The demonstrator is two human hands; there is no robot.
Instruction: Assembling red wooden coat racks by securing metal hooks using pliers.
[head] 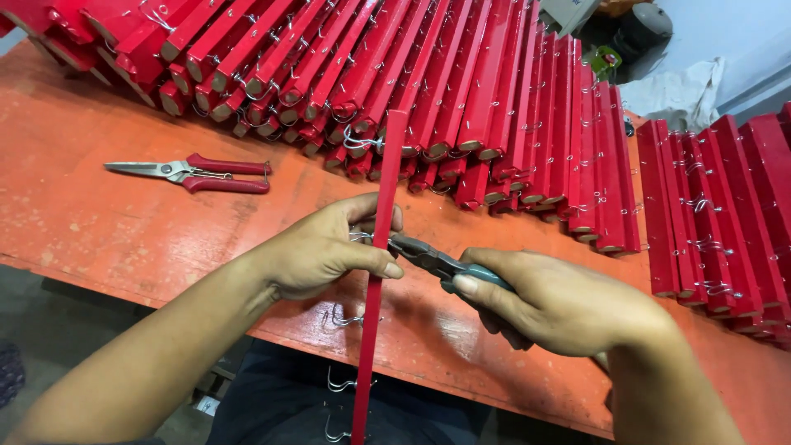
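A long red stick (375, 297) stands on edge across the near side of the orange table (99, 222), wire hooks (346, 320) jutting from it. The left hand (325, 247) wraps around the stick; the right hand (560, 305) is closed on pliers (428, 259), whose tip meets a hook at the stick. If the pliers slip, they could likely nip the left thumb or scratch the paint. Behind lie rows of red sticks (461, 99) and red-handled snips (194, 173).
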